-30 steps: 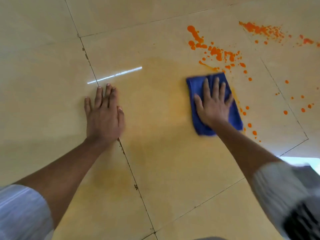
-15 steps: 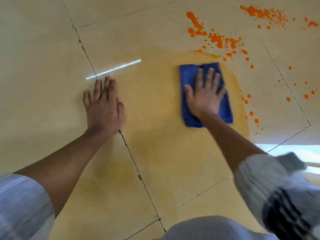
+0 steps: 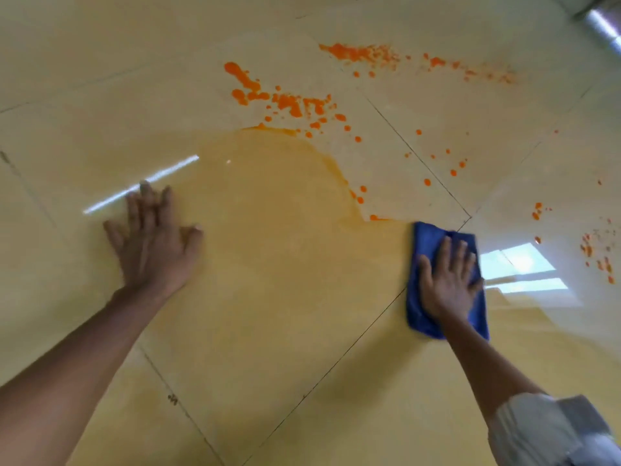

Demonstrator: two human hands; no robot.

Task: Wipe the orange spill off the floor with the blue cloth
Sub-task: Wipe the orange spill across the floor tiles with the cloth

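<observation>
I'm pressing the blue cloth (image 3: 424, 242) flat under my open right hand (image 3: 447, 284), having swept it right across the tile seam. My left hand (image 3: 156, 245), spread flat, is bracing on the floor (image 3: 67, 79). The orange spill (image 3: 292, 104) above is staying untouched, so plenty remains.

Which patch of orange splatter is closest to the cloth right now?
The small orange smear at the edge of the wiped film, just up-left of the blue cloth; the other patches lie farther off.
</observation>
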